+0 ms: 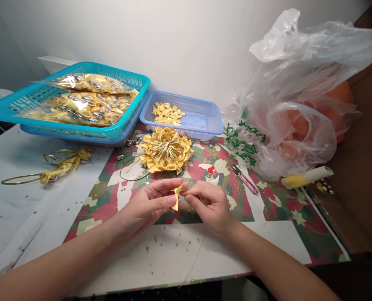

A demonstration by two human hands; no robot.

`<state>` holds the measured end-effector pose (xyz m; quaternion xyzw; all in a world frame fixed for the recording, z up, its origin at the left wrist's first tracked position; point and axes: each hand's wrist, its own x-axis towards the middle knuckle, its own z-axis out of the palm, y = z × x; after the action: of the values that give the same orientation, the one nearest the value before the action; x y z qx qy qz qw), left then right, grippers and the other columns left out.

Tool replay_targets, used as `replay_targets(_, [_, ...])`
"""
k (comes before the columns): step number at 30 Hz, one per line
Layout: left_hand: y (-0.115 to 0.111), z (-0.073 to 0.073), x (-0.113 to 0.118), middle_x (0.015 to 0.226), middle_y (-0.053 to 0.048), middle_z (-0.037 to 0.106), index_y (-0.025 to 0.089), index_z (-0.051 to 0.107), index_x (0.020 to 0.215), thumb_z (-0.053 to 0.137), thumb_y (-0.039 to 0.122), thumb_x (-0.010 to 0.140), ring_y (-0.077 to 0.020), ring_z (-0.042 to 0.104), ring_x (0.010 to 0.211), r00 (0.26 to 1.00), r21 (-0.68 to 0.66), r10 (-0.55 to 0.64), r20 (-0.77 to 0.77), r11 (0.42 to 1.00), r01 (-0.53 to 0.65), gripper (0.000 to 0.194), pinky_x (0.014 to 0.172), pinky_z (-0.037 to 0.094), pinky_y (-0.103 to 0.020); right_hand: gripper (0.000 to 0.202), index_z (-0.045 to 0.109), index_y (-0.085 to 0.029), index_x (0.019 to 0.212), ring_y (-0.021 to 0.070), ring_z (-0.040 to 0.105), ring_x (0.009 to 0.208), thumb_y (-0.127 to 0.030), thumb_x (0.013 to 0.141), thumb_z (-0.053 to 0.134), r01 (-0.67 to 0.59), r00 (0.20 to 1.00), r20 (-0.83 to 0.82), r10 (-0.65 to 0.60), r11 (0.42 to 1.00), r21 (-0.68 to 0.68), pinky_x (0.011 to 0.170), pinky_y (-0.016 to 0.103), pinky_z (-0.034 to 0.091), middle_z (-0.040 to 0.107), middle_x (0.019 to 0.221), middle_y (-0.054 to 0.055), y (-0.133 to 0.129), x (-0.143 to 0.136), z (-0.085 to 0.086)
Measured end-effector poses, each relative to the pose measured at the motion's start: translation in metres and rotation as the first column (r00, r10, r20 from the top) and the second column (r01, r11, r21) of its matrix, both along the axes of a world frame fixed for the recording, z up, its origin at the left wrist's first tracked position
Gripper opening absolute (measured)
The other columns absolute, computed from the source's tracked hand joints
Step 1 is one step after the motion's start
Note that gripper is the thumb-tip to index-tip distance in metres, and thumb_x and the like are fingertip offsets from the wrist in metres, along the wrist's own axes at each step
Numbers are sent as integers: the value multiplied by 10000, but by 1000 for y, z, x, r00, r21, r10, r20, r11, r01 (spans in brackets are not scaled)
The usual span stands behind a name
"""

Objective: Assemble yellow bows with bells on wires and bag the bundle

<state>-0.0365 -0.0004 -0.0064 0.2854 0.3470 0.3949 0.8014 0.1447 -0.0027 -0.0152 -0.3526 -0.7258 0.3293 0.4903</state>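
Observation:
Between the thumb and fingers of my left hand is a small yellow ribbon bow, held upright. My right hand is closed in a pinch close beside the bow; what its fingertips grip is too small to make out. Just beyond both hands lies a round bundle of yellow bows with gold cords gathered at its middle and a white tie. A pair of thread snips with pink handles rests to the right of my right hand.
At the back left, a turquoise basket holds bagged bows with silver bells. A blue basket contains loose bows. Gold-corded bows lie at left. Plastic bags crowd the right, near a yellow-and-white roll. Small gold bits dot the table.

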Motion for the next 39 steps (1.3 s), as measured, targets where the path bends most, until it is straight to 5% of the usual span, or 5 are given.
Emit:
replay_targets(24, [-1, 1, 2, 969, -34, 771, 261, 795, 887, 887, 221, 595, -110, 643, 676, 999, -21, -13, -42, 1000, 12, 309, 673, 538, -209, 171, 694, -178, 805, 116, 557, 570, -137, 887, 550, 14, 994, 109, -32, 987, 159, 538, 247, 474, 659, 641, 21, -2, 3, 3])
replay_targets(31, [-2, 0, 3, 921, -41, 772, 258, 790, 902, 875, 206, 608, -173, 681, 818, 997, -16, -9, -77, 1000, 8, 310, 728, 537, -239, 164, 700, -184, 832, 121, 563, 575, -142, 891, 552, 16, 993, 117, -35, 987, 158, 542, 251, 477, 650, 646, 23, -4, 3, 1])
replay_targets(39, [-1, -1, 4, 903, -22, 775, 259, 797, 882, 894, 210, 578, -120, 652, 713, 997, -14, -3, -71, 1000, 2, 324, 654, 519, -187, 155, 682, -171, 822, 113, 555, 602, -95, 879, 560, 11, 995, 92, -26, 987, 159, 572, 234, 471, 633, 661, 13, -4, 1, 2])
